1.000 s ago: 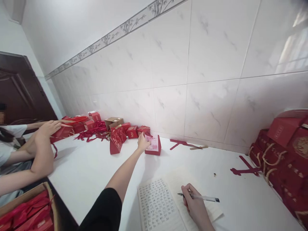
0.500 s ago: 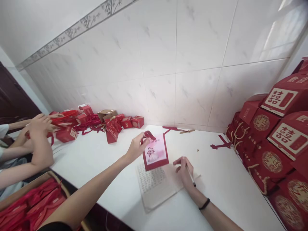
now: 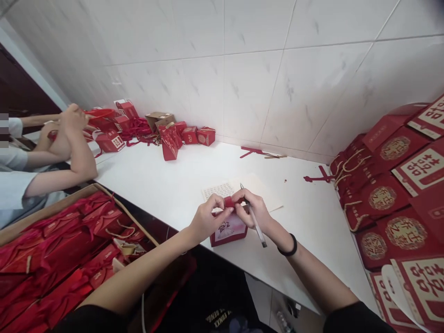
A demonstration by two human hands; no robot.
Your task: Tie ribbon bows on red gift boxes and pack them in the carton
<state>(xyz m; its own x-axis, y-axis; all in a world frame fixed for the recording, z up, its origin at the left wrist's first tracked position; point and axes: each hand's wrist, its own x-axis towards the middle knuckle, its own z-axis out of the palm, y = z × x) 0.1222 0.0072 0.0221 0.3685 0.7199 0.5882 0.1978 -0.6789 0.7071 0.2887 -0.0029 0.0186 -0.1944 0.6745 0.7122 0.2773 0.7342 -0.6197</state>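
Note:
Just over the table's front edge is a red gift box or bag (image 3: 231, 237), with a pink picture of a bridal couple on its front. My left hand (image 3: 207, 221) pinches the red ribbon (image 3: 228, 201) at its top. My right hand (image 3: 255, 209) has its fingertips on the same ribbon, close to the left thumb. A pen (image 3: 257, 225) is also tucked in the right hand, its tip pointing up and away. Behind the hands a sheet of paper with writing (image 3: 218, 190) lies on the table, partly covered.
Stacked red gift boxes (image 3: 388, 196) line the right side. A carton of red bags (image 3: 114, 196) stands at lower left. Small red boxes (image 3: 190, 135) and ribbon scraps (image 3: 252, 151) lie along the wall. Another person's arm (image 3: 74, 148) rests at the table's left.
The red box has come toward me, off the paper to the table's front edge. My right hand has moved from the paper to join the left at the ribbon. The view has tilted down.

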